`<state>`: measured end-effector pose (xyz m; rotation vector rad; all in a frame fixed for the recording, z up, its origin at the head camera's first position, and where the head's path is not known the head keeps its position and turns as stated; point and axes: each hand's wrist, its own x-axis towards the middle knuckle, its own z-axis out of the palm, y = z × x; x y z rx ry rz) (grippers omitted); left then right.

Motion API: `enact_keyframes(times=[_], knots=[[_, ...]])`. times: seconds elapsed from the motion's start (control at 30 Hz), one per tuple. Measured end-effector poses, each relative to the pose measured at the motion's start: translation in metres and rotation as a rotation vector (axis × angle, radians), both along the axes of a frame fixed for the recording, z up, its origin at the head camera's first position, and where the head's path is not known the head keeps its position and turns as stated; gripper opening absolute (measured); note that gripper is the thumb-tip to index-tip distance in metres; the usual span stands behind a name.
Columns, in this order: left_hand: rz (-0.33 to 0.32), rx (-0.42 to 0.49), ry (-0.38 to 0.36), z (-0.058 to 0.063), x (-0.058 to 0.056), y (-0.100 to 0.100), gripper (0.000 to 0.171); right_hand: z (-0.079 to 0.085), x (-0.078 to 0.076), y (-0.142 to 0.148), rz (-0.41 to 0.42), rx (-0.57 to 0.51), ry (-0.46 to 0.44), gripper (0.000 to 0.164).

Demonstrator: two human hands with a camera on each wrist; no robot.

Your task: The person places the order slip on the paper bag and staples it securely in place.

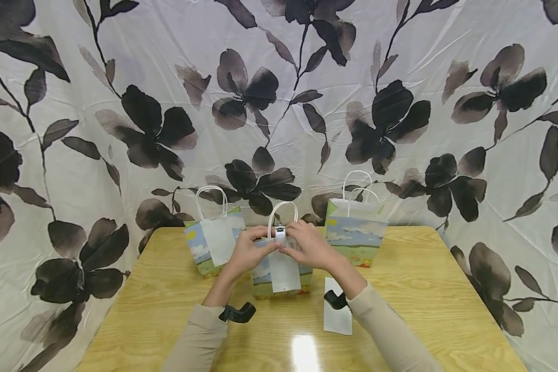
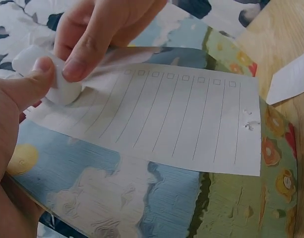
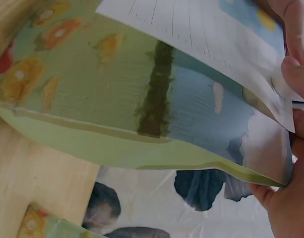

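In the head view the middle paper gift bag (image 1: 262, 274), printed with sky and meadow, stands between both hands. A white checklist sheet (image 1: 286, 274) with ruled lines and small boxes lies against its front, its top end at the bag's rim. A small white stapler (image 1: 280, 235) sits over that end. My left hand (image 1: 247, 254) holds the stapler from the left, thumb on its body. From the other side my right hand (image 1: 310, 247) grips it too, its thumb meeting the left thumb. In the right wrist view, right fingers also lie behind the bag's rim.
Another bag (image 1: 196, 245) stands at the left with a white sheet (image 1: 220, 242) on its front. A third bag (image 1: 356, 235) with twisted white handles is at the right. A loose white sheet (image 1: 337, 321) lies on the wooden table (image 1: 390, 320). Floral fabric (image 1: 307, 103) hangs behind.
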<state>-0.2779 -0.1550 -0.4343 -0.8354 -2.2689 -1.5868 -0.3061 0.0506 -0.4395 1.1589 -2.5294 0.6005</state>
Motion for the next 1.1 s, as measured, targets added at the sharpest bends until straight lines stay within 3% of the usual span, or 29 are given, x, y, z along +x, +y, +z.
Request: enact_keyframes(times=[0.3, 0.53, 0.63, 0.83, 0.97, 1.1], knots=[[0.01, -0.045, -0.063, 0.01, 0.0, 0.001, 0.015, -0.008, -0.004, 0.0, 0.068, -0.11, 0.059, 0.019], [0.034, -0.023, -0.039, -0.03, -0.021, -0.005, 0.022, -0.018, -0.007, -0.007, 0.069, -0.186, 0.176, 0.016], [0.035, -0.002, -0.034, -0.032, -0.022, -0.004, 0.022, -0.022, -0.005, -0.01, 0.043, -0.23, 0.203, 0.017], [0.031, -0.013, -0.053, -0.031, -0.022, -0.001, 0.02, -0.026, -0.007, -0.007, 0.03, -0.238, 0.157, 0.014], [0.055, -0.042, -0.102, -0.026, -0.021, -0.004, 0.022, -0.021, -0.008, -0.005, 0.06, -0.216, 0.113, 0.015], [0.035, -0.05, -0.148, -0.026, -0.02, -0.007, 0.026, -0.016, -0.006, -0.003, 0.07, -0.192, 0.083, 0.018]])
